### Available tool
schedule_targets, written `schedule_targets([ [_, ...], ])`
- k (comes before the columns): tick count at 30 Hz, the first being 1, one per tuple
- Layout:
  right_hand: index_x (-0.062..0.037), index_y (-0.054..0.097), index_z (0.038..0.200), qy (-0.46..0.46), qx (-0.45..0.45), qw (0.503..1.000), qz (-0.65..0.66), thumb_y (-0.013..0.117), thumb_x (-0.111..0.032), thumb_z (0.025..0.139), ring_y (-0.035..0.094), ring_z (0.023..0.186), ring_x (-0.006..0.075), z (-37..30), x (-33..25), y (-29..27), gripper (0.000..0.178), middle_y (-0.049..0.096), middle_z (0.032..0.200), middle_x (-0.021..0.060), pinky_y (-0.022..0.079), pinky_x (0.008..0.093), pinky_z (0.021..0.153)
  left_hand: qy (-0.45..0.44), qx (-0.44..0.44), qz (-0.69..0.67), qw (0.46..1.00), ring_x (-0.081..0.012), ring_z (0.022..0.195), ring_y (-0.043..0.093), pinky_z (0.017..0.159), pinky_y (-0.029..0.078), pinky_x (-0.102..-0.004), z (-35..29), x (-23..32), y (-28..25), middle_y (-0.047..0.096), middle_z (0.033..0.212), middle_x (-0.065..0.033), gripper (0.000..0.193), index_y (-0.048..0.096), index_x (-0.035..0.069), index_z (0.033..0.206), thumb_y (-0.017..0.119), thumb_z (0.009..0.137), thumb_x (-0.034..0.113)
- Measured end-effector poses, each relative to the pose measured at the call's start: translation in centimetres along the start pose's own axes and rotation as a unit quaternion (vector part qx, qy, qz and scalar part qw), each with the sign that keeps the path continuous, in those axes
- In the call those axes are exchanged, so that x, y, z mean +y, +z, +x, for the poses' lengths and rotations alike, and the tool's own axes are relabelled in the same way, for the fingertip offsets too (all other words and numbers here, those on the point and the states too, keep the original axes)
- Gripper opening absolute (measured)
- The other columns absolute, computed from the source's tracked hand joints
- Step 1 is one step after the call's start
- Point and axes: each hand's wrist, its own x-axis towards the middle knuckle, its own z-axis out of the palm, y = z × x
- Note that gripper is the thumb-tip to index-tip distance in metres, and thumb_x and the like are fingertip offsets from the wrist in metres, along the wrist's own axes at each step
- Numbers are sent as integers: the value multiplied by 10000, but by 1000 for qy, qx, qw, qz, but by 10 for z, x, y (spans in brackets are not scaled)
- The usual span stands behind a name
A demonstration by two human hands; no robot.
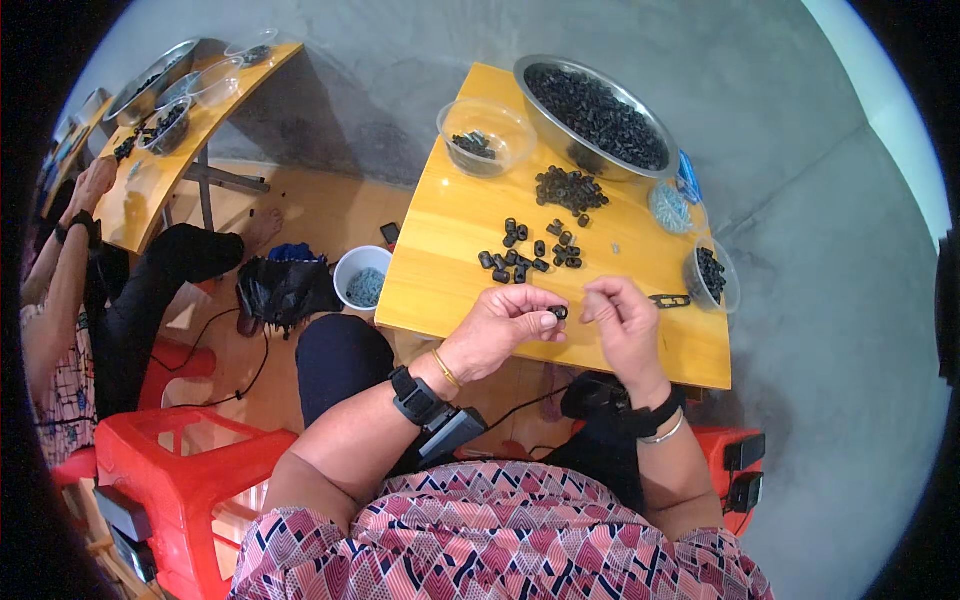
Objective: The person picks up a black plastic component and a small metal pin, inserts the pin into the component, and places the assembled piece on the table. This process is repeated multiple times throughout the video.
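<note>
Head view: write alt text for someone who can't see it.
A person's left hand pinches a small black part over a yellow table, the right hand close beside it. Beyond lie loose black pieces and a metal bowl full of more, with clear plastic tubs nearby.

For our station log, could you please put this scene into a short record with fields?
Left hand: left hand pinches a small black piece between thumb and finger
Right hand: right hand is raised close by; whether its fingertips hold anything is unclear
Near parts: scattered black pieces lie on the yellow table
Farther parts: a denser black pile
Bulk container: metal bowl, heaped with black pieces
Floor: white bucket, left of the table
Nearby: a co-worker's hand at another table
</note>
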Motion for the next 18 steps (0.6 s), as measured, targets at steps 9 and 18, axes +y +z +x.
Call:
schedule_targets([
  [9, 4, 557, 793, 21, -87, 973, -213, 537, -89, 761, 540, 604, 151, 88, 45, -21, 101, 569, 671, 82, 435, 265, 564, -13, 10, -16, 1000, -119, 710, 548, 760, 494, -327, 1, -1, 2, 575, 813, -50, 166, 553, -9, 967, 523, 807, 22],
  [18, 9, 559, 749, -26, -168, 914, -370, 576, -100, 710, 551, 580, 223, 130, 73, 4, 117, 573, 643, 144, 435, 312, 548, -14, 20, 7, 1000, -110, 710, 544, 753, 491, -308, -3, 4, -2, 572, 813, -41, 156, 550, -8, 962, 518, 812, 24],
])
